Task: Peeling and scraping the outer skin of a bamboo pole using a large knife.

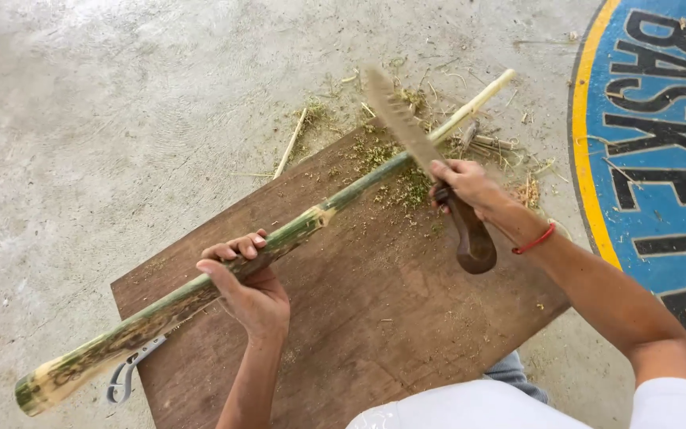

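Note:
My left hand [248,282] grips a long green bamboo stalk [160,314] near its middle, holding it slanted across a brown wooden board [375,310]. The stalk's thick end points to the lower left, its thin pale end to the upper right. My right hand [466,187], with a red band at the wrist, holds a large knife [406,131] by its dark wooden handle. The blurred blade is raised above the thin part of the stalk.
Green shavings and thin bamboo slivers [406,187] lie on the board's far end and on the concrete floor [81,119]. A small metal tool [125,377] rests by the board's left corner. A painted blue and yellow floor marking [653,159] is at the right.

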